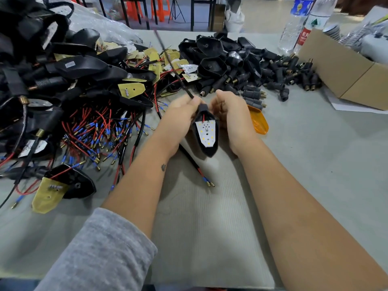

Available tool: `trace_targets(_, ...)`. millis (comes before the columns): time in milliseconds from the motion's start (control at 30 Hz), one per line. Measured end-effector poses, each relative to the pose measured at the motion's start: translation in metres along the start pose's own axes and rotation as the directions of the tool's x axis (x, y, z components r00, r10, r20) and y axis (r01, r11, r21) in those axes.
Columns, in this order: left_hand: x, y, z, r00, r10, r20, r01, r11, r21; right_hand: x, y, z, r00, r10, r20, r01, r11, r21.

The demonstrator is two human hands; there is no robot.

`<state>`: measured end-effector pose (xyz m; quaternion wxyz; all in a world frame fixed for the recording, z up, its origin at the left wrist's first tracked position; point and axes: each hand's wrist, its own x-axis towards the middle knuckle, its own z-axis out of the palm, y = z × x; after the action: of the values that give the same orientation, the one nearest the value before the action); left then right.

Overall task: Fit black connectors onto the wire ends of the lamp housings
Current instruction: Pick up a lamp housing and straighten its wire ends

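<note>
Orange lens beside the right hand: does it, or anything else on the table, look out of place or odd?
Yes, mildly. The orange lens lies alone on the table, right of the right hand, the only orange part visible. Both hands, left hand included, hold a black lamp housing. Nothing looks damaged.

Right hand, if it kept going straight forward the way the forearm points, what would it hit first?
Probably the loose black connectors lying on the table just beyond the right hand. The larger connector pile lies further on. Depth is hard to judge from this single view.
</note>
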<state>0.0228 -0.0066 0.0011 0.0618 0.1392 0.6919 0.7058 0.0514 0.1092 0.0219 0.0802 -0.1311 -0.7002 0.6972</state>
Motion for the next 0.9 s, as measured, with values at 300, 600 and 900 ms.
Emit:
trace_targets(300, -0.005, -0.001, 0.004, 0.955, 0.003, 0.297, -0.037, 0.994, 0.107, 0.004, 0.013, -0.004, 0.979, -0.200, 0.047, 0.201, 0.979, -0.024)
trace_targets(600, -0.006, 0.000, 0.000, 0.947, -0.003, 0.322, -0.064, 0.978, 0.198, 0.009, 0.016, -0.008, 0.973, -0.225, 0.047, 0.228, 0.972, -0.062)
trace_targets(900, -0.007, 0.002, 0.001, 0.958, -0.042, 0.283, -0.038, 0.962, 0.271, 0.009, 0.017, -0.006, 0.973, -0.225, -0.053, 0.219, 0.971, -0.094)
